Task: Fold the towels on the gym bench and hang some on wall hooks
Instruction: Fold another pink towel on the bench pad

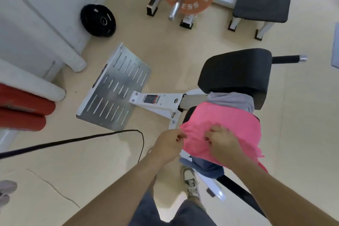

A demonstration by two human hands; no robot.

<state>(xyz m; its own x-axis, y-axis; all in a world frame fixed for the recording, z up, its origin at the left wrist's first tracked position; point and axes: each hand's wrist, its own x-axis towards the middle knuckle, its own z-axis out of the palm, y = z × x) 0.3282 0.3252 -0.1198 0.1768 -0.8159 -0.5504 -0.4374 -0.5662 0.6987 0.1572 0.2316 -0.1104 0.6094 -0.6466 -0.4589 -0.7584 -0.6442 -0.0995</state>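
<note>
Nearest, left grip pinching left corner of pink towel; right grip just beside, bent fingers on cloth, pinching or pressing cannot tell. Towel draped over counter, long side running rightward from both grips, grey towel beyond. Likely fold goes rightward.

The gym bench holds a pink towel, a grey towel and a blue towel

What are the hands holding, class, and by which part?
The left hand pinches the pink towel at its side edge; the right hand lies on top, grip unclear.
</note>
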